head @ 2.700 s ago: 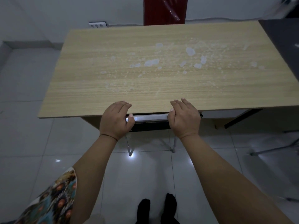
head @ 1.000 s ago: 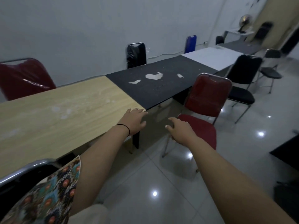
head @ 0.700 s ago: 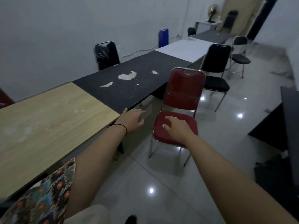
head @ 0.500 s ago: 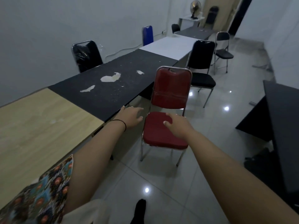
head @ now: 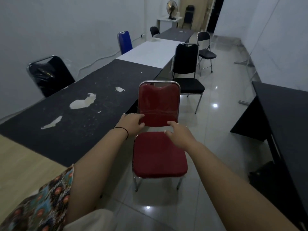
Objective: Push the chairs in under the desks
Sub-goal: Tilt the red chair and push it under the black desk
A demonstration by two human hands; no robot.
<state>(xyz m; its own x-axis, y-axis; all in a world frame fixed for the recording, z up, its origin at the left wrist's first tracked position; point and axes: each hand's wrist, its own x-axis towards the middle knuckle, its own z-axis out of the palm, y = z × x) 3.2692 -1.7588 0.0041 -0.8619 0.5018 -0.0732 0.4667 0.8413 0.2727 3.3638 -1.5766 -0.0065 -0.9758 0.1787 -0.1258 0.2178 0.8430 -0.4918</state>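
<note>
**Both hands out over a red chair beside the black desk**

A red chair (head: 159, 147) with a chrome frame stands on the tiled floor (head: 216, 139), pulled out from the black surface (head: 93, 104) and just beside its near long edge; its seat is wholly clear of the top and its backrest is on the far side of the seat. The left hand (head: 132, 123) is at the lower left corner of the chair's backrest, fingers spread and loosely bent; whether it touches the backrest cannot be told. The right hand (head: 179, 133) hovers over the back of the seat, fingers loose and apart, holding nothing. Beyond the red chair a black chair (head: 187, 72) also stands out from the row of desks, beside the white surface (head: 150, 53). Farther beyond the red chair is a black folding chair (head: 205, 47). Across the black surface from the red chair, a plastic-wrapped black chair (head: 50, 74) and a blue chair (head: 125, 41) stand by the wall.
</note>
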